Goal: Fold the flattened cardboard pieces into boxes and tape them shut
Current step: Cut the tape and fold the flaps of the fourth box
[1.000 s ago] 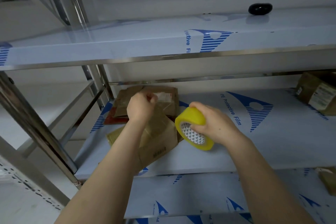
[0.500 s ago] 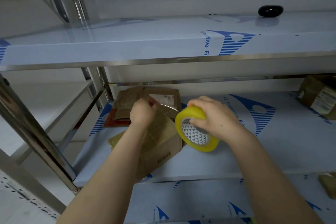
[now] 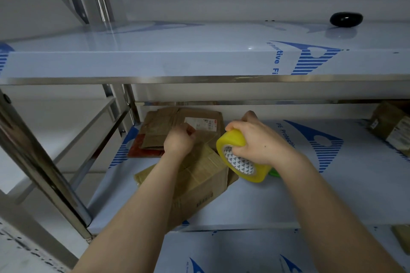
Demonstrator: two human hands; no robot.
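- The cardboard box (image 3: pixel 204 182) sits near the left end of the middle shelf (image 3: pixel 310 197), turned at an angle.
- The left hand (image 3: pixel 179 143) is at the box's far top edge, fingers clenched; whether they pinch anything cannot be told.
- The right hand (image 3: pixel 264 144) holds the yellow tape roll (image 3: pixel 240 162) just right of the box, fingers grasping its rim.
- Flattened cardboard pieces (image 3: pixel 175 124) lie just beyond the box.
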